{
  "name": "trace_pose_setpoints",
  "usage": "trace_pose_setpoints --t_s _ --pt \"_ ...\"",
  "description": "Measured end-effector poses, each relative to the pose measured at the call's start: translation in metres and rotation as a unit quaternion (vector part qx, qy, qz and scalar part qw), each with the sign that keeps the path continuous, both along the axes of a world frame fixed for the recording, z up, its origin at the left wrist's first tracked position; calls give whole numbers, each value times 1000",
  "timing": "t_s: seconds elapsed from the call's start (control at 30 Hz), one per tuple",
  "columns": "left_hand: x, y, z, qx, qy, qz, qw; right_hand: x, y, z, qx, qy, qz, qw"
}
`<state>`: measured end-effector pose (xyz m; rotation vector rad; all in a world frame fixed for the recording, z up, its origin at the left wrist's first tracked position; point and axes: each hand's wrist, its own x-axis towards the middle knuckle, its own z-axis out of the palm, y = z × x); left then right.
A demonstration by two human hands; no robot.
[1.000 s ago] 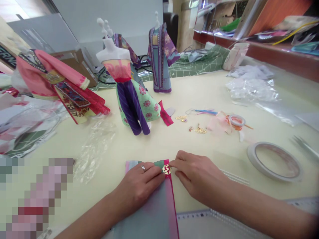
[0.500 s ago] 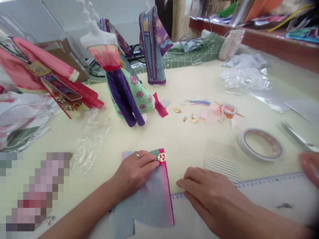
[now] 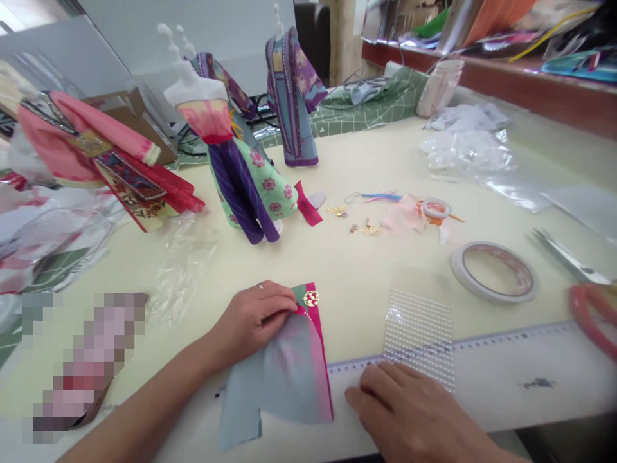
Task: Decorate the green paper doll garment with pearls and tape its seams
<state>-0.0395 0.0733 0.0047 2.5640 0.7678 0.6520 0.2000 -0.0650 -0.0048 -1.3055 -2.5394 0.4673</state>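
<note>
My left hand (image 3: 253, 315), with a ring on one finger, pinches the top edge of a light blue doll garment (image 3: 284, 386). The garment has a pink band and a dark pink edge. A row of tiny pearls runs along the curved edge beside my fingertips. A round gold filigree charm (image 3: 311, 298) lies on the dark pink strip there. To the right, my right hand (image 3: 405, 405) rests over a clear ruler (image 3: 486, 342) with its fingers curled and closed. What they hold, if anything, is hidden. Just beyond it lies a sheet of stick-on pearls (image 3: 419, 321).
A tape roll (image 3: 527, 289) and scissors (image 3: 585, 308) lie on the right. Gold charms (image 3: 370, 229) and ribbon scraps (image 3: 405, 213) are mid-table. Dressed doll forms (image 3: 241, 180) stand at the back left. Plastic bags (image 3: 467, 148) lie back right; a blurred-out object (image 3: 87, 360) is left.
My left hand has gone from lying flat on the garment to pinching its edge, exposing the pearl row. My right hand has moved down toward me, uncovering more of the pearl sheet.
</note>
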Motion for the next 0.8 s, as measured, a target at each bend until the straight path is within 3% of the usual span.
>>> trace_pose_setpoints --t_s 0.27,0.43,0.6,0.8 --pt "-13 4 13 -97 -15 -10 995 -4 1 4 -7 11 -11 1000" --pt "-34 4 23 -142 -19 21 989 -5 0 2 -5 11 -16 1000" --pt "-67 6 31 -91 36 67 993 -4 -2 -2 22 8 -10 1000" --pt "-97 15 35 -17 130 114 985 -7 0 5 13 -13 -11 1000"
